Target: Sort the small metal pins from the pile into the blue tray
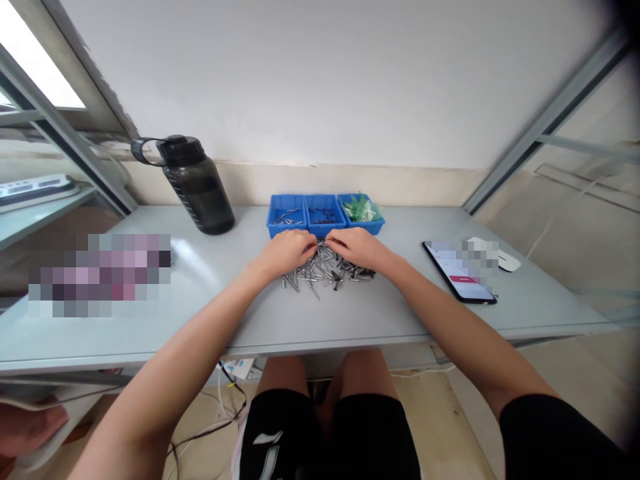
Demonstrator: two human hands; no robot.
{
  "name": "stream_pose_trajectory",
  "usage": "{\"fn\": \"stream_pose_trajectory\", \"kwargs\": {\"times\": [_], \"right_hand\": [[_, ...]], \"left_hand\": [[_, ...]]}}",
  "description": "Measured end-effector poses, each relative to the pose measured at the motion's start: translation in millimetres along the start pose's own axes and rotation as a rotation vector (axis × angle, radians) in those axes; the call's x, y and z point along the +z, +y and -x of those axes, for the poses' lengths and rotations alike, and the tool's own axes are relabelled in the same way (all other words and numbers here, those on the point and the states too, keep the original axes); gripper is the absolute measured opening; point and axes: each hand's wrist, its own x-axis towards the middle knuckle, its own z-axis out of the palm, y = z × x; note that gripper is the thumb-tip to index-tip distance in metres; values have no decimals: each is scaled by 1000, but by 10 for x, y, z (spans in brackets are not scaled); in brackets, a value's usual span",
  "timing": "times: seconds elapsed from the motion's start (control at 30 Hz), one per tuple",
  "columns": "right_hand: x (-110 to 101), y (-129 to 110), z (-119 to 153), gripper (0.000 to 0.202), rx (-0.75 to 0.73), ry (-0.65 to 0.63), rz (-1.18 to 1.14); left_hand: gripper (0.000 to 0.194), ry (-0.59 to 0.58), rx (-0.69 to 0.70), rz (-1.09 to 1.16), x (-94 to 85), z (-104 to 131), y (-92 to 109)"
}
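A loose pile of small metal fasteners [313, 270], silver ones and dark screws, lies on the grey table. Over its far left part is my left hand [289, 251], fingers curled down and closed. My right hand [361, 247] bends over the far right part in much the same way, its thumb and fingers drawn together. Whatever the fingertips pinch is too small to name. Just behind the hands, three joined blue bins stand in a row: the left bin [273, 220] has a few silver pieces, the middle bin [341, 208] dark screws, the right bin [379, 225] green plastic pieces.
A dark water bottle [203, 193] stands at the back left, with a blurred-out pinkish object [107, 270] nearer the left edge. On the right lie a phone [457, 277] and a white mouse [507, 260]. Metal frame posts and a wall [320, 100] bound the table [320, 327].
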Motion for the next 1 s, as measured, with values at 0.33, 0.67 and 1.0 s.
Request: {"fn": "stream_pose_trajectory", "kwargs": {"times": [0.33, 0.67, 1.0], "right_hand": [[1, 1, -6, 26, 5, -11, 3], [-27, 24, -11, 28, 46, -33, 42], [-13, 16, -9, 28, 35, -32, 43]], "left_hand": [[22, -8, 4, -2, -7, -2, -2], [21, 125, -23, 34, -29, -3, -8], [20, 127, -3, 44, -43, -1, -8]]}}
